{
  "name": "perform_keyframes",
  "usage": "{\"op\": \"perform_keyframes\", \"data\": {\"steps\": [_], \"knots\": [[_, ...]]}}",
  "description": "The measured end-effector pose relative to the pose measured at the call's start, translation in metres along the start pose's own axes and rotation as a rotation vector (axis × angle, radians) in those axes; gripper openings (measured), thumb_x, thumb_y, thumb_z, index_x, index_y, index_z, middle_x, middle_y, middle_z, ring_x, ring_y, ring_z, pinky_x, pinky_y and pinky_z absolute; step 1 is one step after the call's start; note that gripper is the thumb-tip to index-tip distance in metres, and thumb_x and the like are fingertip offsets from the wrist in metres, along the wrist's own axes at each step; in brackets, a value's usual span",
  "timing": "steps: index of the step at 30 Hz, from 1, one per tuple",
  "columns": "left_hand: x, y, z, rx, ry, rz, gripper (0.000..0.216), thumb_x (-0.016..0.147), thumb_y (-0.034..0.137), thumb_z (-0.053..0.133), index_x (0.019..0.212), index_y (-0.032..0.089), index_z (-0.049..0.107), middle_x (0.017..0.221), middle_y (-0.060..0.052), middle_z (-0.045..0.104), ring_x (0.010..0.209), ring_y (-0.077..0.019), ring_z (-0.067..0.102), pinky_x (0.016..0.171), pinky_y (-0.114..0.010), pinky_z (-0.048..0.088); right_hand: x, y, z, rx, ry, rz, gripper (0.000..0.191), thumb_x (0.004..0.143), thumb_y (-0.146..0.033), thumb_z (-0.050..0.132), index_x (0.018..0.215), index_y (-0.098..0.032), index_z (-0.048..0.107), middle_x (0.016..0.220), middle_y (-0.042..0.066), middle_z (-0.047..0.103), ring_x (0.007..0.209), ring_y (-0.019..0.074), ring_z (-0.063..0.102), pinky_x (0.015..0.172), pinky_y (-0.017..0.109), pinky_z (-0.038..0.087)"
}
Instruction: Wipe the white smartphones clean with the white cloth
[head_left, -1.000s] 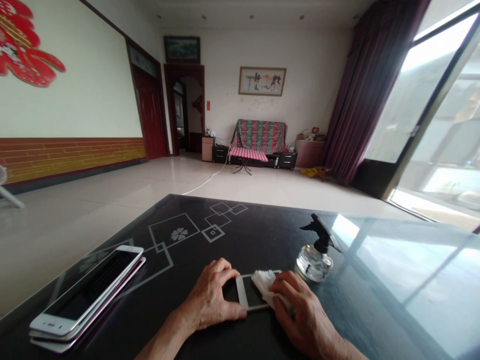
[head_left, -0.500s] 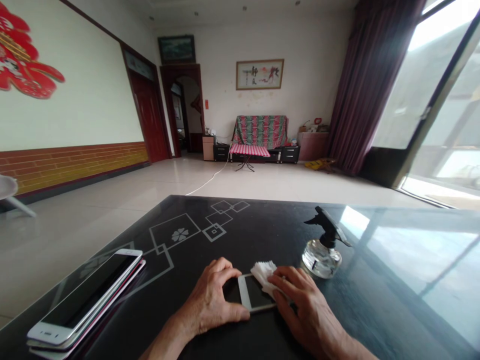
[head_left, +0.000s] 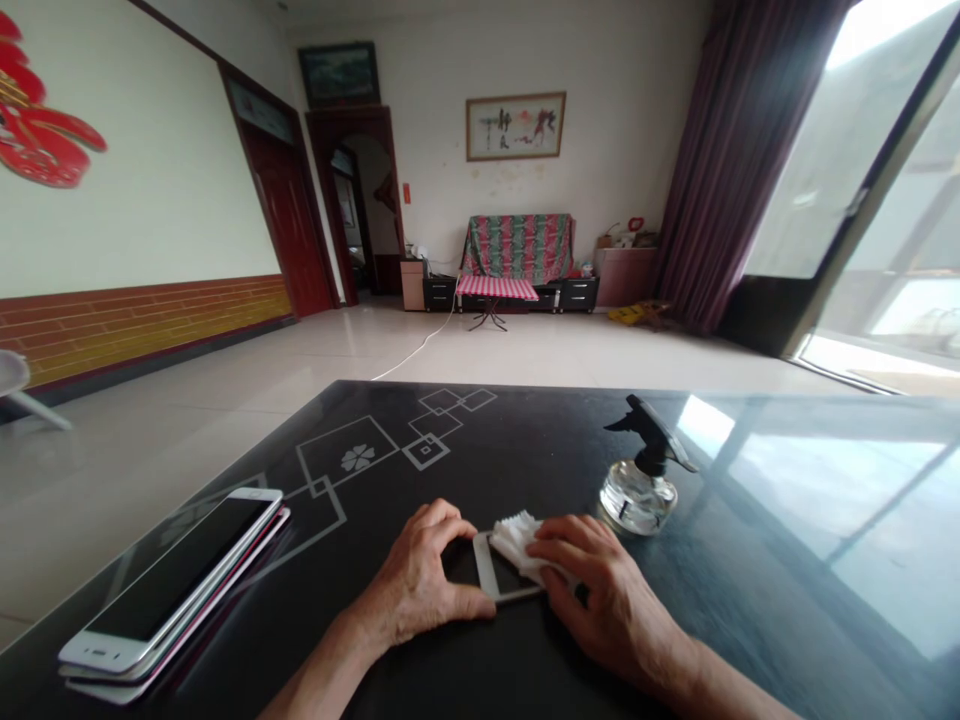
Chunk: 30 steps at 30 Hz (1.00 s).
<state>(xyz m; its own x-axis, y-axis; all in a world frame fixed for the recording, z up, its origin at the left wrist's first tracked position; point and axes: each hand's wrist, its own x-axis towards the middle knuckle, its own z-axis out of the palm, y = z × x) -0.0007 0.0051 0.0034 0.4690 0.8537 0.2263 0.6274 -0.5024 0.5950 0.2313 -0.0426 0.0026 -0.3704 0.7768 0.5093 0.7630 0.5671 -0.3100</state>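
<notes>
Pinching left end of white phone (head_left: 486, 566) in left hand (head_left: 424, 572) — thumb at near edge, forefinger at far. Lying on black table (head_left: 495, 465) between hands, long axis crosswise, directly touched by left (right end hidden). Pressing white tissue (head_left: 517, 545) over right part with bent-fingered right hand (head_left: 600, 585). Versus half second ago — pressing slightly closer to left end.

I find no text legible remotely: dark characters (head_left: 505, 124) on the brown-framed, white rectangular picture (head_left: 517, 110) on the far wall (head_left: 427, 100) and dark marks (head_left: 624, 509) on the round, clear, black-topped spray bottle (head_left: 639, 495), right, are too small.
</notes>
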Motion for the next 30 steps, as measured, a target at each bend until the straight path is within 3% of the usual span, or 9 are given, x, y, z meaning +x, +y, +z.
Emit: {"op": "perform_keyframes", "data": {"steps": [10,23,26,30], "knots": [[-0.001,-0.002,-0.002,-0.014,0.000,0.051,0.052,0.050,0.038,0.083,0.095,0.023,0.065,0.098,-0.003,0.055,0.095,-0.0242,0.052,0.086,-0.035,0.044,-0.001,0.021,0.007,-0.225,0.142,0.130,0.024,0.088,-0.028,0.047,0.105,-0.024,0.064,0.104,0.007,0.060,0.091,0.0202,0.058,0.083,0.037,0.048],[0.001,-0.005,0.000,-0.012,0.008,0.068,0.053,0.051,0.042,0.083,0.097,0.023,0.065,0.097,-0.003,0.056,0.093,-0.0237,0.053,0.085,-0.036,0.045,0.004,-0.018,0.003,-0.017,-0.124,-0.094,0.035,0.090,-0.017,0.045,0.121,-0.029,0.057,0.116,0.007,0.060,0.101,0.0212,0.055,0.088,0.040,0.046],[0.001,-0.007,0.001,-0.011,0.005,0.066,0.054,0.050,0.044,0.083,0.097,0.023,0.066,0.098,-0.003,0.056,0.094,-0.0238,0.054,0.085,-0.036,0.045,0.003,-0.017,0.004,-0.001,-0.118,-0.089,0.033,0.090,-0.018,0.045,0.119,-0.028,0.058,0.115,0.007,0.060,0.102,0.0206,0.054,0.089,0.039,0.045],[0.001,-0.008,0.000,-0.004,0.003,0.064,0.059,0.049,0.047,0.083,0.100,0.023,0.066,0.100,-0.004,0.056,0.096,-0.0244,0.053,0.086,-0.036,0.045,-0.002,-0.007,0.008,-0.075,-0.011,0.011,0.025,0.089,-0.021,0.047,0.109,-0.024,0.062,0.109,0.008,0.060,0.098,0.0214,0.055,0.087,0.039,0.046]]}}
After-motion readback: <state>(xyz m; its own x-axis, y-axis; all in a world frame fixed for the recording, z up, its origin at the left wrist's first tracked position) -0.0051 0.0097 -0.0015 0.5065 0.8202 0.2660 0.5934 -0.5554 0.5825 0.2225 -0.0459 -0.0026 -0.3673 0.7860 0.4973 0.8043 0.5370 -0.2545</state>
